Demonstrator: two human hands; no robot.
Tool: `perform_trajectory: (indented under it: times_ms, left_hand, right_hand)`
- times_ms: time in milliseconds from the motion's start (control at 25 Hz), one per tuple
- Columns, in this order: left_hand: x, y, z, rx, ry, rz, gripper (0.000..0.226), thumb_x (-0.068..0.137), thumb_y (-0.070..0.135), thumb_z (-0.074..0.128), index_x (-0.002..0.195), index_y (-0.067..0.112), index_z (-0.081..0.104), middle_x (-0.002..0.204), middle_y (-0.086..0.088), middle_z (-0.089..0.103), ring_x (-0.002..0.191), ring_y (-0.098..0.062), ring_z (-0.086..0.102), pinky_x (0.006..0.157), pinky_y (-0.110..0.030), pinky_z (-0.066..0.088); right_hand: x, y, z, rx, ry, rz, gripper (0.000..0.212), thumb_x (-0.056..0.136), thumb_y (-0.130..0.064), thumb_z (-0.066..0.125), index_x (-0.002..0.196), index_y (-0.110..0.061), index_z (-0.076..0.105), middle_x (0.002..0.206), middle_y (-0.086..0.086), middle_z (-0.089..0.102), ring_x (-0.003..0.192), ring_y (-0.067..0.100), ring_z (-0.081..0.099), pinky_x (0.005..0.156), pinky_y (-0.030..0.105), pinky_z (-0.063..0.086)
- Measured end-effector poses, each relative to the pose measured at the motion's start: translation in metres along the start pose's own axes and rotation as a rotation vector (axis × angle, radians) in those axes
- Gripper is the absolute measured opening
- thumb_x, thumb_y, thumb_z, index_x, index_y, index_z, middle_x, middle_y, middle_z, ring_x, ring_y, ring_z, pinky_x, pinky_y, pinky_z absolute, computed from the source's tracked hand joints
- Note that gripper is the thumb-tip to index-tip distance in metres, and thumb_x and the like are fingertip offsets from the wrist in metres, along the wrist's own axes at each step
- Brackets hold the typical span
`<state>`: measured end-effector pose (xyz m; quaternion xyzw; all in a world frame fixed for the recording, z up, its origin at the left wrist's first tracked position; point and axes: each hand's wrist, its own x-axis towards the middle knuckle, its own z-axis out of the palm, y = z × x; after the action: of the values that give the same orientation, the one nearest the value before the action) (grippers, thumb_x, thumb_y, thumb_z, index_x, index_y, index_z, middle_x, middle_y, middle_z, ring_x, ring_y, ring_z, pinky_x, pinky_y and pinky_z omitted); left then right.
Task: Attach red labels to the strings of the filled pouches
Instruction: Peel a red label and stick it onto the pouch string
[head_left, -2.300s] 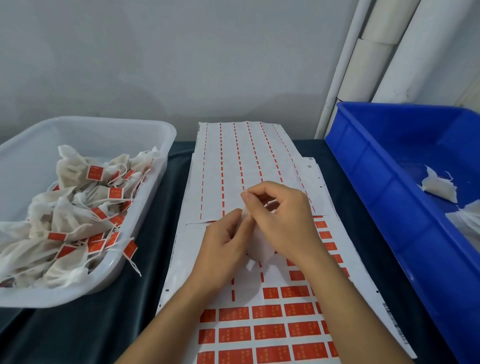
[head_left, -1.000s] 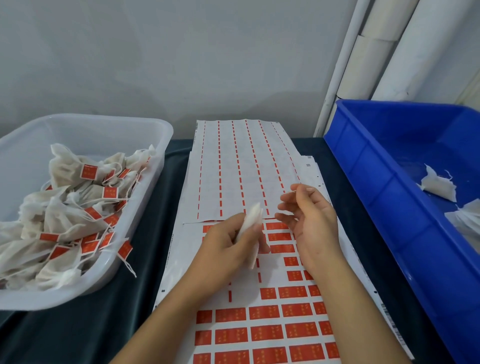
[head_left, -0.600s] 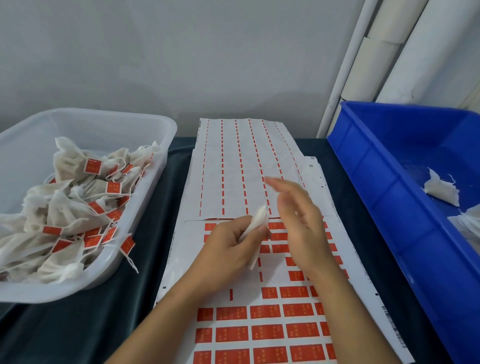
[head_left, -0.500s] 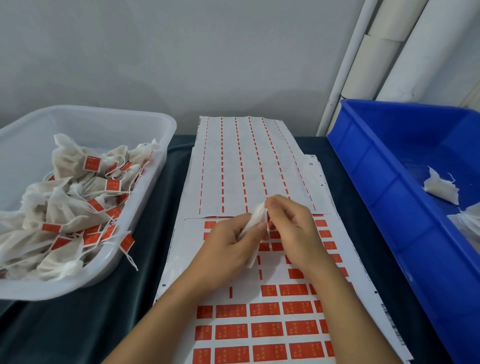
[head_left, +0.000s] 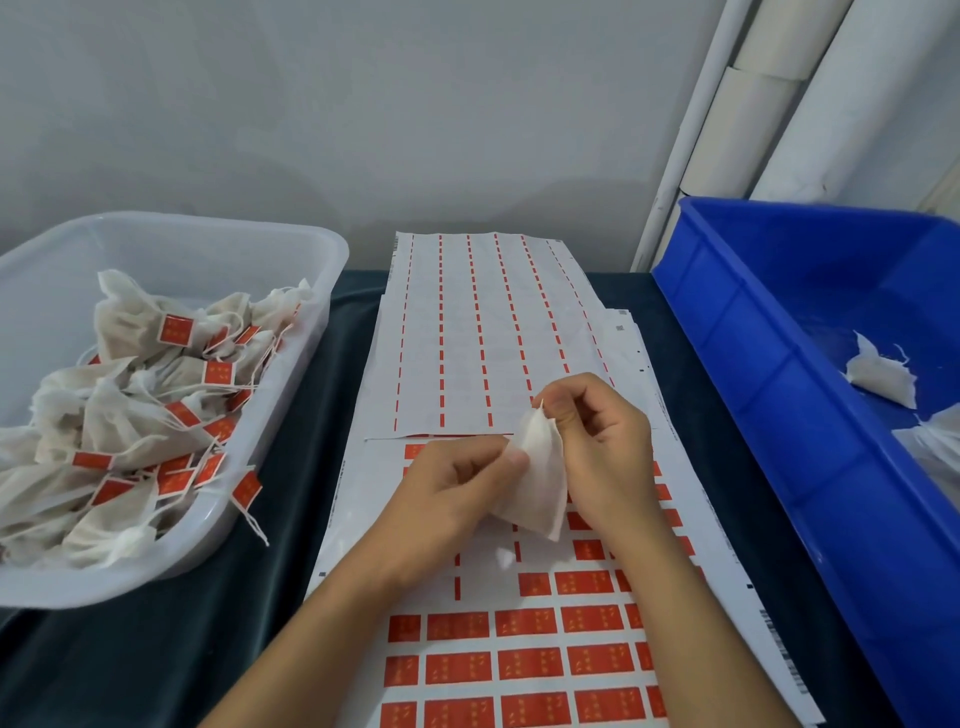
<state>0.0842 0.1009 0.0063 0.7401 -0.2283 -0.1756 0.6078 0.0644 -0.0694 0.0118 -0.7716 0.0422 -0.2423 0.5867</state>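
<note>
Cloth (head_left: 322, 519) dark, label sheets (head_left: 467, 338) | wall grey | hands: left hand (head_left: 447, 499), right hand (head_left: 602, 452) pinching pouch (head_left: 540, 478)

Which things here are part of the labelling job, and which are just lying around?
Job: white fabric pouch in both hands (left hand, right hand); red label sheet; clear tub of labelled pouches; blue plastic crate.
Lying about: used white backing sheet; white pipes.
</note>
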Motion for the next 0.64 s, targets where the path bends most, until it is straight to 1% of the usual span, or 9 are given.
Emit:
perform_trajectory:
  times_ms: [80, 160, 240, 320, 400, 440, 520, 560, 640]
  left_hand:
    - [0.0002, 0.0037, 0.0038, -0.033, -0.016, 0.015, 0.041, 0.090, 0.066, 0.060, 0.099, 0.029, 0.076, 0.097, 0.006, 0.077, 0.091, -0.021, 0.074, 0.077, -0.028, 0.059]
    - [-0.0009, 0.0040, 0.0046, -0.088, -0.045, 0.019, 0.041, 0.089, 0.064, 0.062, 0.105, 0.029, 0.075, 0.101, 0.004, 0.077, 0.094, -0.023, 0.075, 0.079, -0.028, 0.060]
    - [0.0000, 0.0042, 0.0041, -0.104, -0.059, -0.001, 0.034, 0.092, 0.058, 0.064, 0.111, 0.031, 0.072, 0.106, 0.003, 0.077, 0.098, -0.024, 0.076, 0.084, -0.033, 0.063]
    - [0.0030, 0.0032, 0.0046, -0.114, -0.085, -0.055, 0.034, 0.095, 0.050, 0.066, 0.120, 0.028, 0.064, 0.107, -0.002, 0.077, 0.097, -0.028, 0.077, 0.086, -0.042, 0.065]
    - [0.0039, 0.0017, 0.0053, -0.138, -0.128, -0.094, 0.029, 0.101, 0.041, 0.065, 0.123, 0.025, 0.056, 0.100, -0.006, 0.076, 0.090, -0.030, 0.077, 0.084, -0.042, 0.065]
    - [0.0035, 0.0011, 0.0046, -0.158, -0.137, -0.113, 0.027, 0.103, 0.040, 0.062, 0.124, 0.025, 0.055, 0.098, -0.007, 0.075, 0.088, -0.030, 0.077, 0.083, -0.041, 0.065]
    - [0.0021, 0.0008, 0.0029, -0.233, -0.138, -0.179, 0.037, 0.102, 0.055, 0.056, 0.123, 0.024, 0.058, 0.096, -0.008, 0.074, 0.089, -0.031, 0.077, 0.084, -0.039, 0.065]
    - [0.0019, 0.0000, 0.0024, -0.263, -0.142, -0.214, 0.047, 0.100, 0.062, 0.051, 0.118, 0.020, 0.063, 0.096, -0.010, 0.074, 0.089, -0.031, 0.077, 0.085, -0.039, 0.064]
    - [0.0019, -0.0031, 0.0018, -0.244, -0.153, -0.254, 0.056, 0.098, 0.064, 0.046, 0.106, 0.014, 0.071, 0.097, -0.013, 0.075, 0.090, -0.031, 0.077, 0.090, -0.041, 0.063]
  right_hand:
    - [-0.0007, 0.0007, 0.0003, 0.010, 0.014, -0.002, 0.013, 0.097, -0.042, 0.059, 0.088, -0.037, 0.067, 0.088, -0.021, 0.070, 0.090, 0.004, 0.067, 0.070, 0.010, 0.053]
    - [-0.0012, -0.0009, 0.0014, 0.022, 0.024, -0.012, 0.015, 0.094, -0.047, 0.058, 0.088, -0.037, 0.067, 0.088, -0.020, 0.070, 0.089, 0.003, 0.068, 0.067, 0.010, 0.053]
    - [-0.0013, -0.0022, 0.0025, 0.027, 0.041, -0.011, 0.018, 0.093, -0.051, 0.056, 0.087, -0.038, 0.068, 0.088, -0.021, 0.070, 0.089, 0.002, 0.069, 0.067, 0.009, 0.054]
    - [-0.0012, -0.0024, 0.0017, 0.020, 0.062, -0.010, 0.016, 0.093, -0.053, 0.055, 0.088, -0.045, 0.068, 0.089, -0.024, 0.070, 0.092, 0.001, 0.068, 0.068, 0.008, 0.053]
    - [-0.0014, -0.0034, 0.0007, 0.019, 0.072, -0.021, 0.013, 0.094, -0.055, 0.055, 0.089, -0.053, 0.066, 0.089, -0.026, 0.070, 0.093, 0.000, 0.067, 0.069, 0.006, 0.051]
    - [-0.0013, -0.0037, 0.0008, 0.021, 0.073, -0.027, 0.014, 0.095, -0.054, 0.054, 0.088, -0.054, 0.066, 0.089, -0.026, 0.070, 0.093, 0.000, 0.067, 0.069, 0.005, 0.051]
    - [-0.0013, -0.0032, 0.0015, 0.029, 0.080, -0.037, 0.016, 0.096, -0.052, 0.055, 0.086, -0.048, 0.068, 0.088, -0.025, 0.070, 0.091, 0.000, 0.068, 0.068, 0.006, 0.052]
    - [-0.0016, -0.0027, 0.0022, 0.039, 0.083, -0.035, 0.017, 0.095, -0.052, 0.056, 0.086, -0.045, 0.068, 0.088, -0.024, 0.070, 0.091, 0.001, 0.068, 0.067, 0.007, 0.052]
    - [-0.0023, -0.0022, 0.0032, 0.053, 0.077, -0.024, 0.019, 0.094, -0.054, 0.057, 0.086, -0.041, 0.068, 0.087, -0.024, 0.070, 0.090, 0.001, 0.068, 0.065, 0.008, 0.053]
